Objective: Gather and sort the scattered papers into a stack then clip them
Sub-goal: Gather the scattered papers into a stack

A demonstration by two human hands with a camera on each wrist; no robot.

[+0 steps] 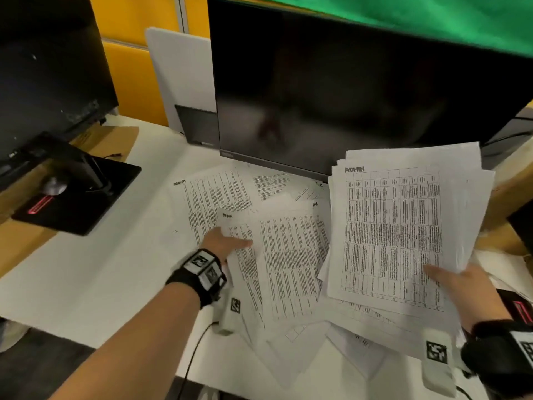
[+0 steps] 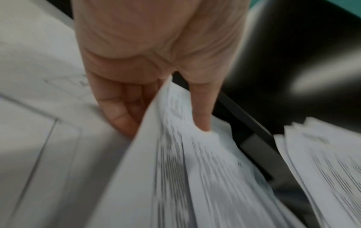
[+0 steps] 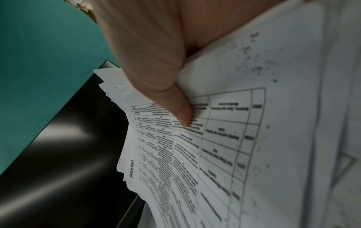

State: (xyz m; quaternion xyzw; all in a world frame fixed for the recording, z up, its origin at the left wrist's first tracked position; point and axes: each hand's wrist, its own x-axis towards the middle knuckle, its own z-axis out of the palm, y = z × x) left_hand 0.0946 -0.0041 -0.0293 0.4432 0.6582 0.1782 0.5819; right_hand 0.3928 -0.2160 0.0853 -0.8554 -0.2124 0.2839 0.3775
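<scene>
The right hand pinches a gathered stack by its near right corner, thumb on top — raised, long axis running near to far, the "ADMIN" heading at the far end. Just to its left, the left hand pinches a loose sheet off the desk, similarly oriented.
</scene>
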